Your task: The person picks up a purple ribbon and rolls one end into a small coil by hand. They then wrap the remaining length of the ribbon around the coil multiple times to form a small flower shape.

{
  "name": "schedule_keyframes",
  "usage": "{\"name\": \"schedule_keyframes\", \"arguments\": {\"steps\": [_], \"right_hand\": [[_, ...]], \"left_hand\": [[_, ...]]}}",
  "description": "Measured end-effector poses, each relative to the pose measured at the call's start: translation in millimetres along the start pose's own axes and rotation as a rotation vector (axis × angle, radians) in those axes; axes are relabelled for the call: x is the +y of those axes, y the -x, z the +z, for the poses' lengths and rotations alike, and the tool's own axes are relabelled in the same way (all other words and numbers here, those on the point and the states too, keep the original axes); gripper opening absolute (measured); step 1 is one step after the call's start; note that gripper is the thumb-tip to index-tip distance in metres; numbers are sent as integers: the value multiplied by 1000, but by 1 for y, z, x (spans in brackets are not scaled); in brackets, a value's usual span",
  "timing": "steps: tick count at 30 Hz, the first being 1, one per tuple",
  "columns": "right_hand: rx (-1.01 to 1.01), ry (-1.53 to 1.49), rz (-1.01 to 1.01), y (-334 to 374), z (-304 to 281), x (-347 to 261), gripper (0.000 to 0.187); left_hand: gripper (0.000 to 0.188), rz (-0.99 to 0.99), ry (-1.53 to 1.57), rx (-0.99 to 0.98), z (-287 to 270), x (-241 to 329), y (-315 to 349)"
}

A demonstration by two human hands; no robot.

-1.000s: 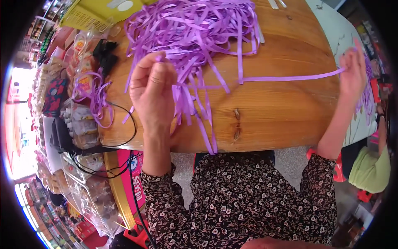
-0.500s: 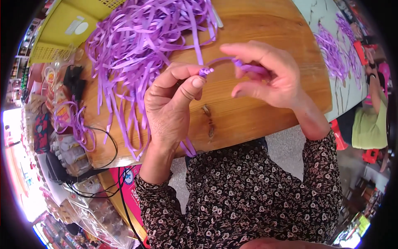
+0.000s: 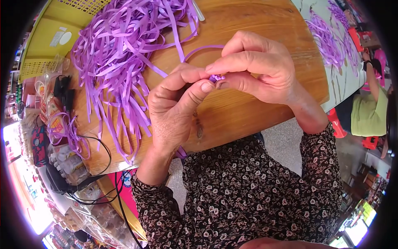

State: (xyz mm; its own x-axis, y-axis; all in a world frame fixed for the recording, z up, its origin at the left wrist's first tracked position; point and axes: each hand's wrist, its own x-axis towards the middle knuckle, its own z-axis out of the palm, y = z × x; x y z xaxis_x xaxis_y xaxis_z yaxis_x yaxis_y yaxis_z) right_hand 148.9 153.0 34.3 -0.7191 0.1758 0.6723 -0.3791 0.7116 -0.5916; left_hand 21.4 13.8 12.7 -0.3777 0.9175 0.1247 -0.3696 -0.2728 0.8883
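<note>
Yellow basket [image 3: 47,35] at far left of wooden table [image 3: 257,116]; contents unclear, cut off by frame edge. Purple ribbon heap [image 3: 124,41] beside it. Left hand [image 3: 171,112]: thumb and forefinger pinching purple knot [image 3: 217,77] above table. Right hand [image 3: 265,68]: fingers bent, thumb and forefinger closed on same knot

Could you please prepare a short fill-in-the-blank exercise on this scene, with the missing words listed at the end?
1. The small ribbon bunch between the left hand and the right hand is coloured ____.
2. The big ribbon heap lies on a table made of ____.
3. The plastic basket is in the picture's upper ____ corner.
4. The person's dark sleeves carry a ____ pattern.

Missing words: purple; wood; left; floral.
</note>
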Motion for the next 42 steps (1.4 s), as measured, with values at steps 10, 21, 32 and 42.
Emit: {"name": "schedule_keyframes", "arguments": {"steps": [10, 21, 32, 42], "right_hand": [[0, 56, 53, 3, 0, -2, 20], [17, -322, 465, 6, 1, -7, 6], [38, -271, 511, 6, 6, -8, 7], [-59, 32, 113, 1, 4, 2, 33]], "left_hand": [[14, 72, -224, 31, -5, 1, -2], [12, 175, -369, 4, -3, 0, -3], [12, 97, -279, 42, -4, 0, -2], [12, 2, -143, 39, -3, -3, 1]]}}
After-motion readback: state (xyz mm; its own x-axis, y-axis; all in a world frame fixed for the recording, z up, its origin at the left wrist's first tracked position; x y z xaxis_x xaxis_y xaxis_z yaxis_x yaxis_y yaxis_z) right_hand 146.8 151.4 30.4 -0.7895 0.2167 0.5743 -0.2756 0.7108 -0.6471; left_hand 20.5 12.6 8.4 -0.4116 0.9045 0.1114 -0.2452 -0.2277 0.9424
